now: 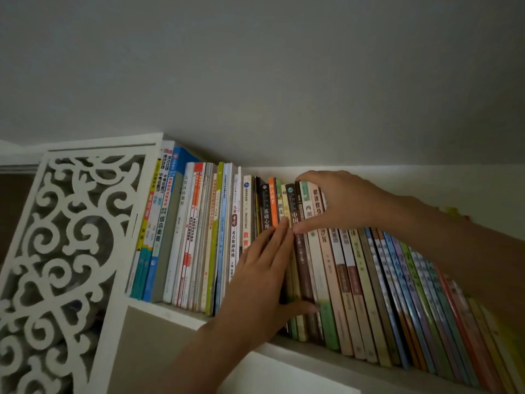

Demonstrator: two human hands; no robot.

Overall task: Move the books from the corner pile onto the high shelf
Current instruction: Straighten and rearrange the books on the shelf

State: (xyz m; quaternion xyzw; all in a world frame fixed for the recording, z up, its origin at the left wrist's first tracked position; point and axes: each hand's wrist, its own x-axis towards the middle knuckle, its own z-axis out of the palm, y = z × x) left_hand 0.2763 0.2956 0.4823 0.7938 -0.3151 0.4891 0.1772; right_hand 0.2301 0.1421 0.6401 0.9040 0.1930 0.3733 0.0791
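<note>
A long row of upright books (196,231) fills the high white shelf (176,311) just under the ceiling. My left hand (261,277) lies flat with straight fingers against the spines in the middle of the row, its thumb under a brown book (302,257). My right hand (338,200) reaches in from the right and curls over the tops of a few books beside that brown one, its thumb on their spines. The books to the right (397,294) lean to the left. The corner pile is out of view.
A white fretwork side panel (59,251) closes the shelf's left end. The wall and ceiling (255,81) sit close above the book tops. Another white board (284,373) runs below the shelf.
</note>
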